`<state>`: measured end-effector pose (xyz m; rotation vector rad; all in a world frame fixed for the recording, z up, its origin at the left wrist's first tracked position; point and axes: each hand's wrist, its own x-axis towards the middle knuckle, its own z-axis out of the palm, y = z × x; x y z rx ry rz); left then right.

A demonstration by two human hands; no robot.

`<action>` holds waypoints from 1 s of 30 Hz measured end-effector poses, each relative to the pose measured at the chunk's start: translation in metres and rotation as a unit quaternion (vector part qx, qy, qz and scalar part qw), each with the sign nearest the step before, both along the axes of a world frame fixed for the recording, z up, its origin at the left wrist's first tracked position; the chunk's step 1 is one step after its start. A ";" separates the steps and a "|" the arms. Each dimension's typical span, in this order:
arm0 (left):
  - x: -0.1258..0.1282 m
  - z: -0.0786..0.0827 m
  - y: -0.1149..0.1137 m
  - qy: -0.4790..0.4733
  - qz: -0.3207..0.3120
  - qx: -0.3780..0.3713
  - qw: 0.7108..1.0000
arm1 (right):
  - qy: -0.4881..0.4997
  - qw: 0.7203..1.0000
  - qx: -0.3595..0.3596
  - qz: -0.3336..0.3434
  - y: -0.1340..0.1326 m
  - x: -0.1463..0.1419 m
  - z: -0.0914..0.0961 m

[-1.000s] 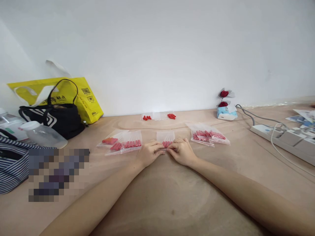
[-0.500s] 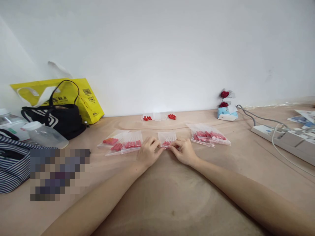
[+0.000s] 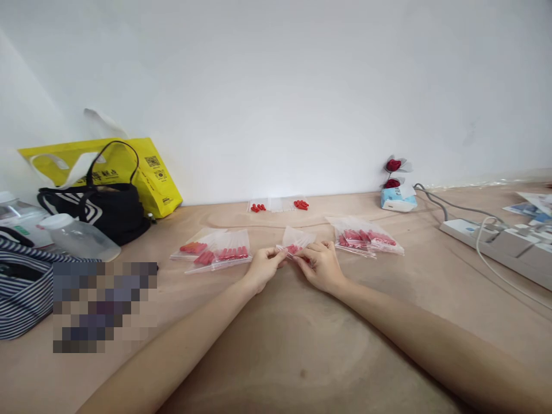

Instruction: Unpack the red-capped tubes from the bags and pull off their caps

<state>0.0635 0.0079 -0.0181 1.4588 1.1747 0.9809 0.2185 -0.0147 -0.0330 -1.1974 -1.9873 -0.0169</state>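
Between my hands is a small clear zip bag (image 3: pixel 298 237) with red pieces inside, its zip edge facing me. My left hand (image 3: pixel 266 267) pinches the left corner of that edge. My right hand (image 3: pixel 319 265) is closed on the right part of the same edge, with its fingertips partly covering the bag. To the left lie several filled zip bags (image 3: pixel 230 252) of red pieces, overlapping one another. Another overlapping group of filled bags (image 3: pixel 370 237) rests to the right.
By the wall are two small red piles, a left pile (image 3: pixel 258 207) and a right pile (image 3: pixel 301 204), on clear bags. A yellow bag (image 3: pixel 166 192), black bag (image 3: pixel 116 210) and plastic bottle (image 3: pixel 88 238) stand left. A blue tissue pack (image 3: pixel 399 200) and power strip (image 3: pixel 495 241) are right.
The bag between my hands has turned, its far end swinging right. My left hand has shifted its hold to a pinch at the left corner. The other bags have not moved.
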 end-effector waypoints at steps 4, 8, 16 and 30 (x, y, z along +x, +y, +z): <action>0.000 -0.005 0.001 0.043 0.016 0.073 0.996 | -0.009 1.000 -0.011 -0.022 0.000 -0.001 0.002; 0.000 -0.011 0.004 0.113 0.034 0.138 0.983 | -0.028 0.999 -0.020 -0.029 0.000 -0.003 0.003; 0.002 -0.016 0.007 0.236 0.049 0.172 0.955 | -0.033 0.998 -0.024 -0.055 -0.001 -0.009 0.005; 0.009 -0.004 -0.014 0.325 0.083 0.148 0.930 | 0.058 0.980 -0.129 -0.137 0.009 -0.017 0.006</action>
